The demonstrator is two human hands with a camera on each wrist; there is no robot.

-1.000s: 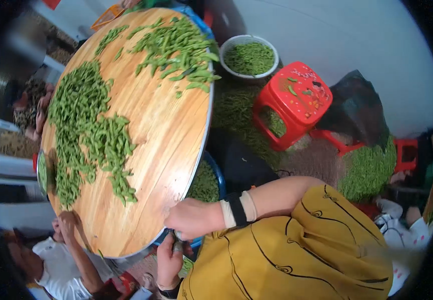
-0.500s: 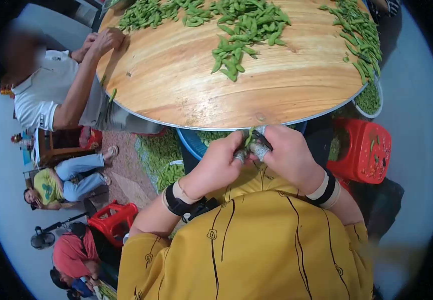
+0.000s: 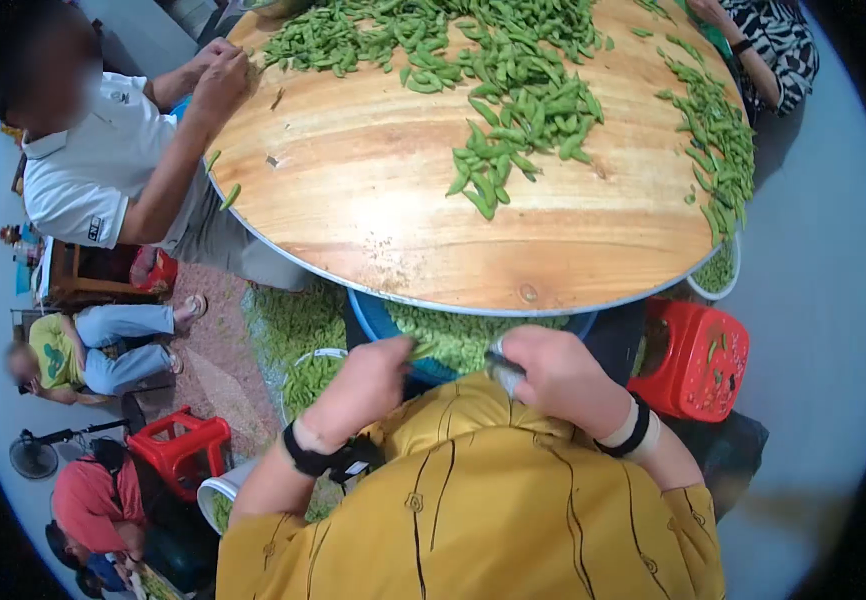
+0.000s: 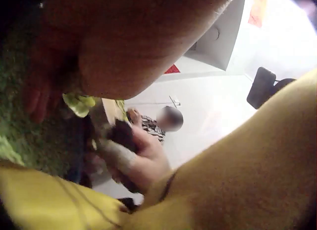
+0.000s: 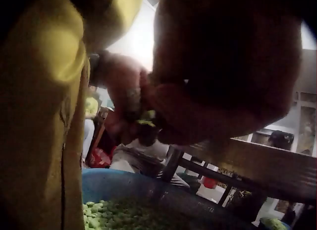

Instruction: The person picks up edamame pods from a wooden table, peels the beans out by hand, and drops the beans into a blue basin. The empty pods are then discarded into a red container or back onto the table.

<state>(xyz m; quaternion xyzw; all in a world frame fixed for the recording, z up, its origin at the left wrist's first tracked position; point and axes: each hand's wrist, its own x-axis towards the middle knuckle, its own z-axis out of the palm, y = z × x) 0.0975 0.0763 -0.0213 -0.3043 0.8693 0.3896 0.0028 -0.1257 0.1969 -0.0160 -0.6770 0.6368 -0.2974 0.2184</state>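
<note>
In the head view, half a second earlier the two hands had met over a green pod; now they had drawn apart above the blue basin [image 3: 361, 312], and the shelled beans [image 3: 453, 338] inside showed between them. That parting suggested one pod's handling had reached a break, perhaps with its beans already out, though none could be seen falling. The left hand [image 3: 358, 385] pinched the green pod [image 3: 422, 350] at its fingertips, palm down, wrist bent inward. The right hand [image 3: 558, 370] stood level opposite, knuckles up, a grey wrapping [image 3: 502, 362] about its thumb side; whether its grip was clamped on anything I could not tell. Both were just beyond the near edge of the counter [image 3: 343, 220], where the heap of pods [image 3: 533, 90] lay well apart from them.

In the left wrist view, the left hand loomed dark overhead, the green pod pale beside its fingers. The right hand faced it, with something black against it that was too blurred to name.

In the right wrist view, the green pod hung in shadow near the fingers, above the basin; the right hand's own hold was lost in the dark.
</note>
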